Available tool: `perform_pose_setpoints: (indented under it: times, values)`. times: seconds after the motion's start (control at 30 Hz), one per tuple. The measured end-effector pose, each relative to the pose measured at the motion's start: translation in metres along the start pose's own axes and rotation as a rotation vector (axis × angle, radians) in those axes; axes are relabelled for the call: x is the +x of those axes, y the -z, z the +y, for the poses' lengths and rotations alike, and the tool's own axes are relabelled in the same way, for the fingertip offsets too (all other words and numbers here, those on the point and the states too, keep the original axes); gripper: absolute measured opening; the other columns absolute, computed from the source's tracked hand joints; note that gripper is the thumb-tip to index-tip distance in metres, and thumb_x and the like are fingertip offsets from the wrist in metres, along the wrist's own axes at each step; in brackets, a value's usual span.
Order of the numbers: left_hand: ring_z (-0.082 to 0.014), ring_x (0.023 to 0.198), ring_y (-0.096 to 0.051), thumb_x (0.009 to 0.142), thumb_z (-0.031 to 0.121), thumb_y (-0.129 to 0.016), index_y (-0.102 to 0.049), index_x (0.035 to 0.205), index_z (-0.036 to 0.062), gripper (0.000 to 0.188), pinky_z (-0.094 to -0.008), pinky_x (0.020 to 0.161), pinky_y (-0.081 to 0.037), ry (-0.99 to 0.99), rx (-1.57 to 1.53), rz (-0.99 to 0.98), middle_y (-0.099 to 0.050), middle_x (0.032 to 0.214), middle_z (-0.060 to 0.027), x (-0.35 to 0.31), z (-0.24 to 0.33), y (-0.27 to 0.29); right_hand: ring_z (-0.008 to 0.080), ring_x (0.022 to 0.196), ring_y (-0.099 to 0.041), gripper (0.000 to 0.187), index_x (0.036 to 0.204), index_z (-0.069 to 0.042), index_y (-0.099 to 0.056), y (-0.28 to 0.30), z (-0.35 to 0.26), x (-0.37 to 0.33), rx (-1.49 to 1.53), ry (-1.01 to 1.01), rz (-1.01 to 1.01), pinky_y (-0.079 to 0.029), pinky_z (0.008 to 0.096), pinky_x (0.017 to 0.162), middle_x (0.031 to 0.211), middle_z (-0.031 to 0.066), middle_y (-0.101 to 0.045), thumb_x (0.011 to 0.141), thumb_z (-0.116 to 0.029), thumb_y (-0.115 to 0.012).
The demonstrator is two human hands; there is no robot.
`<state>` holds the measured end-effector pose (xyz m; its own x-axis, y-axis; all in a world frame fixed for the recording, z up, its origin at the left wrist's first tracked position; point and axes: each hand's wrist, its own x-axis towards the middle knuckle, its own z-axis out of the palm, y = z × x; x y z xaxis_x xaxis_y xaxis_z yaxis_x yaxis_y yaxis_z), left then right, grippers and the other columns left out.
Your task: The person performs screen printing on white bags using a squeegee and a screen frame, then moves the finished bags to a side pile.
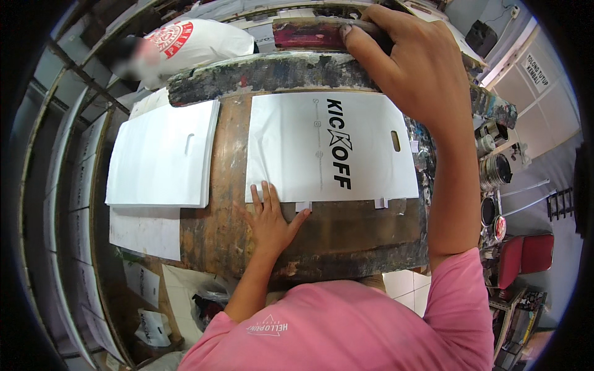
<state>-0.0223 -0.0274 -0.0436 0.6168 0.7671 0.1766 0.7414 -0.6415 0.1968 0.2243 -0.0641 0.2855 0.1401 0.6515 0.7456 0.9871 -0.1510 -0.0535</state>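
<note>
A white bag with black lettering and a cut-out handle hole lies flat on a stained brown board. My left hand is open, its fingers spread and the fingertips on the bag's near left corner. Raised beyond the bag's far edge, my right hand is closed round a paint-stained wooden bar with a dark red side. The thumb presses on the bar; the other fingers are partly hidden. Small white tabs stick out along the bag's near and right edges.
A stack of blank white bags lies at the left. A paint-crusted beam runs along the board's far side. Cans and a red chair stand at the right, racks at the left. A person in white is beyond.
</note>
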Motion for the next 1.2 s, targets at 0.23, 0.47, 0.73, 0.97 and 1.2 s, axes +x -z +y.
perform_pose_setpoints:
  times: [0.23,0.47,0.73,0.97,1.2]
  values:
    - [-0.0450,0.123,-0.063,0.098,0.042,-0.072,-0.064,0.132,-0.0118,0.064,-0.0504,0.101,-0.050,-0.111,-0.357,0.384,-0.067,0.134,-0.0269,0.063,0.017,0.036,0.0451,0.079,-0.068,0.046,0.107,-0.001,-0.075,-0.020,0.021,-0.009,0.001,0.120,0.034,-0.053,0.0501,0.078,0.087,0.0254,-0.072,0.094,-0.043,-0.064]
    - [-0.0308,0.091,-0.071,0.098,0.020,-0.070,-0.071,0.129,-0.0016,0.038,-0.0410,0.076,-0.058,0.112,-0.513,0.345,-0.075,0.116,-0.0230,0.088,0.015,0.075,0.0425,0.077,-0.067,0.043,0.089,-0.001,-0.071,-0.022,0.023,-0.013,0.042,0.125,0.048,-0.049,0.0514,0.078,0.081,0.0216,-0.071,0.093,-0.043,-0.062]
    - [-0.0129,0.084,-0.069,0.096,0.008,-0.071,-0.067,0.142,0.0056,0.047,-0.0285,0.074,-0.057,0.380,-0.767,0.434,-0.076,0.124,-0.0145,0.062,-0.091,0.103,0.0440,0.087,-0.068,0.040,0.101,-0.001,-0.074,-0.011,0.021,-0.003,0.029,0.048,-0.046,-0.051,0.0511,0.084,0.090,0.0230,-0.072,0.094,-0.040,-0.063]
    - [-0.0170,0.084,-0.068,0.087,0.007,-0.068,-0.072,0.137,0.0076,0.050,-0.0310,0.079,-0.055,0.400,-0.314,0.422,-0.077,0.121,-0.0135,0.063,-0.295,0.119,0.0406,0.085,-0.067,0.042,0.104,0.001,-0.074,-0.014,0.018,-0.010,-0.015,0.056,-0.023,-0.049,0.0462,0.084,0.090,0.0203,-0.073,0.092,-0.039,-0.065]
    - [-0.0421,0.115,-0.065,0.088,0.014,-0.069,-0.052,0.156,0.0109,0.070,-0.0497,0.100,-0.052,0.591,0.284,0.425,-0.058,0.147,-0.0281,0.067,-0.465,0.172,0.0383,0.077,-0.068,0.044,0.090,0.000,-0.070,-0.013,0.010,-0.008,0.108,0.083,0.094,-0.045,0.0480,0.087,0.076,0.0193,-0.069,0.093,-0.043,-0.062]
